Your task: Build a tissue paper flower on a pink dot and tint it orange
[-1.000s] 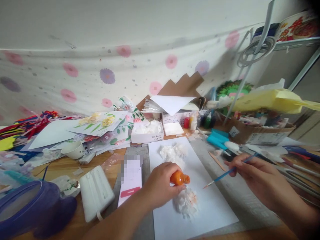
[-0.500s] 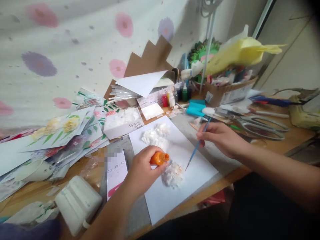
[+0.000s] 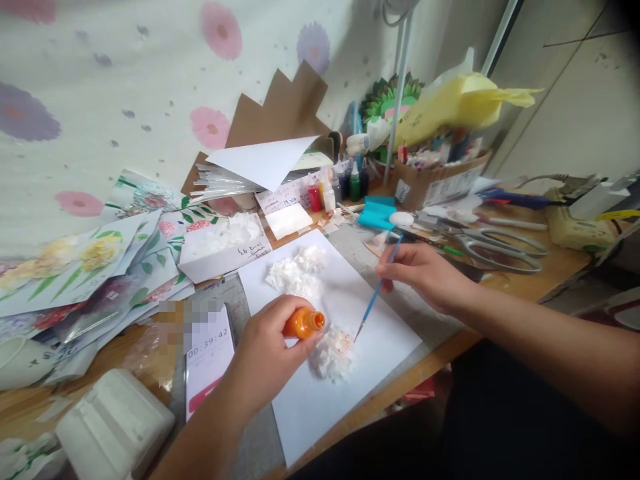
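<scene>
- While the left hand of the person is closed around a small orange bottle, tilted and with open mouth, the right hand pinches a thin blue paintbrush.
- The brush tip is at the edge of a ruffled white flower-like clump with orange tint; whether it touches, one cannot tell.
- This clump lies on a white paper sheet, near similar white clumps.
</scene>
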A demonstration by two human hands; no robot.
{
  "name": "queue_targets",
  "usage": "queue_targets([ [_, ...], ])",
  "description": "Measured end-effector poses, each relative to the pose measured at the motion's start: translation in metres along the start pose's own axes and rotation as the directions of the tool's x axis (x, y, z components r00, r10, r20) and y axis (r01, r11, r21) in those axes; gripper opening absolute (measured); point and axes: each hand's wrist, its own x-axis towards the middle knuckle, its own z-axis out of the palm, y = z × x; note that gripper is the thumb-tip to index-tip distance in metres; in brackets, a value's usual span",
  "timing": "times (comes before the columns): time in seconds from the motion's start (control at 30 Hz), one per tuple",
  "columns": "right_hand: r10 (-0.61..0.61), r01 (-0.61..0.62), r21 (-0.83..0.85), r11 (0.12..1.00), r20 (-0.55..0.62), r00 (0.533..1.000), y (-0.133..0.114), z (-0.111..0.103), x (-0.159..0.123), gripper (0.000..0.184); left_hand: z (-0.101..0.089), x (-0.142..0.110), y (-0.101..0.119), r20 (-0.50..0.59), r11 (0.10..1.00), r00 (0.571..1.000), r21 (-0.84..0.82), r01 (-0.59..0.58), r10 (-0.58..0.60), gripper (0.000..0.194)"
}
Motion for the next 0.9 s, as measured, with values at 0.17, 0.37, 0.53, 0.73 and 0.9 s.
queue_targets([
  [0.17, 0.000, 0.000, -0.004, 1.000, 0.013, 1.000, 0.0012, 0.0016, 0.0016, 0.018, -0.0004, 0.0008, 0.0017, 0.000, 1.000, 1.000, 0.011, -0.008, 0.008, 0.013],
  [0.37, -0.006, 0.005, -0.012, 1.000, -0.034, 0.999, 0.0008, -0.0012, 0.0036, 0.025, -0.0015, 0.0002, 0.0030, -0.005, 1.000, 1.000, 0.019, -0.011, 0.011, 0.013],
  [0.53, -0.008, 0.008, -0.032, 0.999, 0.001, 1.000, -0.0029, 0.0004, 0.0031, 0.022, -0.0012, 0.0000, 0.0013, -0.004, 0.999, 1.000, 0.044, -0.020, 0.020, 0.013],
  [0.73, -0.018, 0.016, -0.037, 0.999, -0.047, 0.999, -0.0005, -0.0032, 0.0054, 0.023, 0.0000, 0.0013, 0.0000, -0.008, 0.999, 1.000, 0.046, -0.022, 0.022, 0.014],
  [0.9, -0.013, 0.013, -0.017, 1.000, -0.013, 1.000, -0.0001, -0.0025, 0.0056, 0.023, 0.0001, 0.0018, -0.0004, -0.003, 0.999, 1.000, 0.047, -0.022, 0.022, 0.014],
])
